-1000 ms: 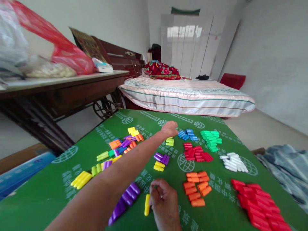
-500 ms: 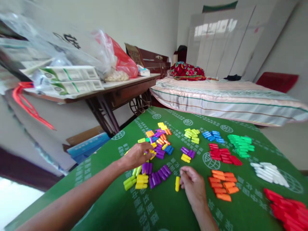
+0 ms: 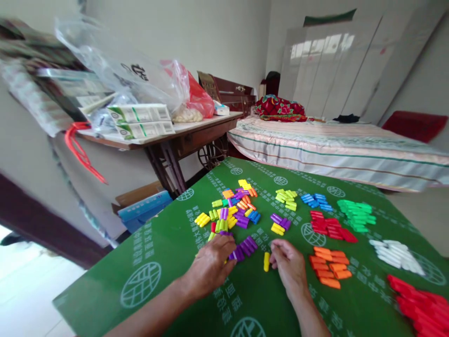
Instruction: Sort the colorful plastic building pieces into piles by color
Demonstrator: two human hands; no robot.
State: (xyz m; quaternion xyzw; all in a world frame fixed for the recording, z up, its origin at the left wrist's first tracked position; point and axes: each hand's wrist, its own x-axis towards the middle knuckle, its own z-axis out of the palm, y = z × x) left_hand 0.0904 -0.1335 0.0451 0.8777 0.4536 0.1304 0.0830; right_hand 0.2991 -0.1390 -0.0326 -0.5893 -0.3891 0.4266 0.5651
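Across the green counter printed with pale globes and characters (image 3: 280,304), we see short, glossy cylindrical pieces, apparently plastic, gathered by colour on the right side; we judge that like lies with like, with gaps between, so that each colour can be told apart at a glance; thus we find yellow-green pieces (image 3: 290,205), blue pieces (image 3: 316,202), green pieces (image 3: 356,215), red pieces (image 3: 333,229), orange pieces (image 3: 329,282) and white pieces (image 3: 396,256), with a larger red heap (image 3: 423,302) at the near right; a mixed-colour cluster (image 3: 242,219) lies farther left.

One single yellow cylindrical piece (image 3: 266,261) lies on the counter just beside the fingertips of the right hand (image 3: 289,264); we note its bright, even colour and slender form, its long axis pointing roughly toward us; the right grip is curled, thumb toward fingers, but we cannot tell whether it touches or encloses anything; its low position seems to keep it handy to that piece; the left hand (image 3: 212,262) arches palm-down beside purple cylindrical pieces (image 3: 248,245), its fingertips hidden, so we cannot tell whether its grip is loose or closed on something.
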